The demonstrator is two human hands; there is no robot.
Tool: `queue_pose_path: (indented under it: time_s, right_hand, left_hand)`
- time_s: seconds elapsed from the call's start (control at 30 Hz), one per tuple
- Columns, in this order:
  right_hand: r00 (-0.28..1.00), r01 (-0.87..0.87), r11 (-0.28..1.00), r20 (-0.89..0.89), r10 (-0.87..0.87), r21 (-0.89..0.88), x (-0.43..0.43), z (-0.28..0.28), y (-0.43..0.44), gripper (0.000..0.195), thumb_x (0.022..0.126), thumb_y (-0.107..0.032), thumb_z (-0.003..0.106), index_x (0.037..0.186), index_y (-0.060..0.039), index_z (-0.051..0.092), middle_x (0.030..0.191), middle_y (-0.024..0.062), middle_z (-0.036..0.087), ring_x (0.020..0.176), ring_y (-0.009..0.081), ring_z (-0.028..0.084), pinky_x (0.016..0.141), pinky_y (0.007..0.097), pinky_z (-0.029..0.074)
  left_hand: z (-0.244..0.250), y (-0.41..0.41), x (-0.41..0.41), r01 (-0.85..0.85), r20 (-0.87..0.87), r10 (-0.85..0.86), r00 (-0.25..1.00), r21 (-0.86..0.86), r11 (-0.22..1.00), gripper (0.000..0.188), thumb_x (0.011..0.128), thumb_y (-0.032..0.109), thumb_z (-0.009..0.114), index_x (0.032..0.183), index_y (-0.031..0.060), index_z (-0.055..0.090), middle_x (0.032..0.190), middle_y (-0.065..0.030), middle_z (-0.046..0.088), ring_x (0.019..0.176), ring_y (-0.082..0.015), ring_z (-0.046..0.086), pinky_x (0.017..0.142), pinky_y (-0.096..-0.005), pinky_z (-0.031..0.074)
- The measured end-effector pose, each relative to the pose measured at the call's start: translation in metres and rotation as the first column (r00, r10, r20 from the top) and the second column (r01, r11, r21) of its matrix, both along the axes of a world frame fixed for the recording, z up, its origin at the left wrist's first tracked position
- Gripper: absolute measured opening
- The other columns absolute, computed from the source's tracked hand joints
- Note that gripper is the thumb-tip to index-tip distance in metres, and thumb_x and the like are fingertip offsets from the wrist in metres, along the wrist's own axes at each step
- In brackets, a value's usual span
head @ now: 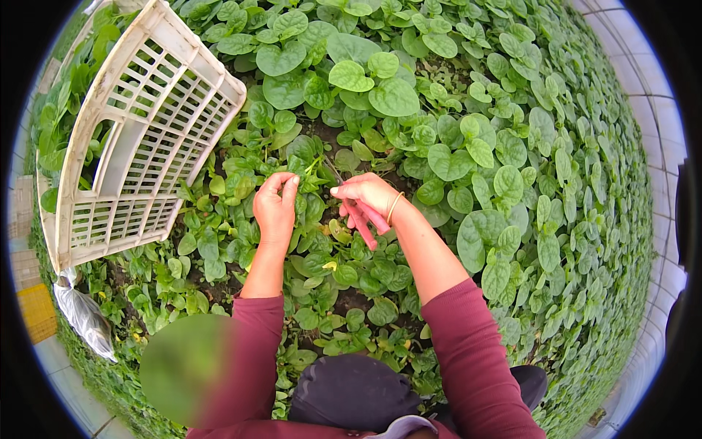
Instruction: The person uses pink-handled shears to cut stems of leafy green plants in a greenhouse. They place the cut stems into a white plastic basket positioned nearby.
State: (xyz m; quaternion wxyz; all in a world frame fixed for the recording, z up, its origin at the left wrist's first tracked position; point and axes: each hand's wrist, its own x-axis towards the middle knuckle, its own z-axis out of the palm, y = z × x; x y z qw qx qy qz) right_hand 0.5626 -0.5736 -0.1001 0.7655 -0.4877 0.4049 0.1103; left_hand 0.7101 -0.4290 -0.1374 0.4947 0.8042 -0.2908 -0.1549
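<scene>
My left hand (276, 206) pinches a green leafy shoot (310, 173) between thumb and forefinger, at the middle of the view. To its right, my right hand (368, 198) grips red-handled snips (362, 224). The handles slant down towards my wrist. Thin dark blades reach up and left, partly lost among the leaves near the shoot. Whether the blades touch a stem cannot be made out. Low leafy green plants (345, 274) with rounded leaves grow beneath both hands, with dark soil between some of them.
A white slatted plastic crate (148, 118) holding picked leaves (60, 131) stands tilted at the left. Below it lies a clear plastic bag (85, 318). A yellow crate (37, 313) sits at the far left edge. Taller, denser plants (493, 181) spread to the right, up to pale sheeting (658, 137).
</scene>
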Motion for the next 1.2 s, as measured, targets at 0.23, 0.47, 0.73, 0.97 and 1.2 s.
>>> queue_pose_path:
  time_s: [0.23, 0.47, 0.73, 0.97, 1.2]
  right_hand:
    - [0.98, 0.177, 0.975, 0.066, -0.187, 0.132, 0.016, -0.01, 0.007, 0.034, 0.084, -0.028, 0.067, 0.098, 0.0027, 0.06, 0.076, 0.012, 0.063, 0.057, 0.0213, 0.06, 0.051, 0.0344, 0.05]
    - [0.911, 0.316, 0.929, 0.211, -0.353, 0.191, -0.043, 0.015, 0.012, 0.032, 0.088, -0.026, 0.063, 0.104, 0.0012, 0.057, 0.076, 0.01, 0.063, 0.056, 0.0182, 0.061, 0.054, 0.0285, 0.051]
    - [0.932, 0.345, 0.928, 0.063, -0.356, 0.141, -0.159, 0.055, 0.047, 0.03, 0.088, -0.022, 0.061, 0.109, -0.0008, 0.057, 0.083, 0.0109, 0.065, 0.063, 0.0215, 0.065, 0.06, 0.031, 0.051]
    - [0.792, 0.61, 0.782, 0.055, -0.608, -0.131, -0.232, 0.066, 0.044, 0.04, 0.083, -0.027, 0.065, 0.111, -0.0003, 0.054, 0.083, 0.0094, 0.063, 0.064, 0.0202, 0.063, 0.06, 0.031, 0.052]
    - [0.815, 0.578, 0.811, 0.095, -0.571, -0.086, -0.239, 0.064, 0.051, 0.036, 0.084, -0.023, 0.066, 0.108, -0.0003, 0.053, 0.083, 0.0082, 0.061, 0.064, 0.0188, 0.062, 0.061, 0.0305, 0.052]
  left_hand:
    - [-0.006, 0.004, 0.009, -0.011, -0.125, -0.004, 0.992, -0.124, 0.992, 0.016, 0.087, 0.017, 0.067, 0.089, 0.0012, 0.065, 0.082, -0.0011, 0.062, 0.074, -0.0099, 0.054, 0.068, -0.0254, 0.044]
    - [0.038, 0.039, 0.039, -0.275, -0.452, 0.028, 0.891, -0.49, 0.827, 0.012, 0.093, 0.014, 0.06, 0.088, 0.0034, 0.061, 0.081, 0.0042, 0.054, 0.073, -0.005, 0.044, 0.071, -0.0194, 0.038]
    - [0.078, 0.055, 0.033, -0.053, -0.284, -0.071, 0.956, -0.407, 0.912, 0.018, 0.089, 0.006, 0.061, 0.107, 0.0025, 0.059, 0.09, -0.0008, 0.061, 0.082, -0.0077, 0.054, 0.078, -0.0213, 0.042]
    - [0.103, -0.024, -0.077, 0.672, 0.056, -0.682, 0.73, 0.124, 0.73, 0.031, 0.08, 0.008, 0.063, 0.111, 0.0071, 0.066, 0.094, -0.012, 0.067, 0.081, -0.0215, 0.064, 0.073, -0.032, 0.05]
    - [0.093, -0.131, -0.171, 0.599, 0.398, -0.756, 0.52, 0.461, 0.655, 0.051, 0.074, 0.037, 0.073, 0.115, 0.0114, 0.056, 0.071, -0.0119, 0.065, 0.068, -0.0305, 0.065, 0.059, -0.0399, 0.05]
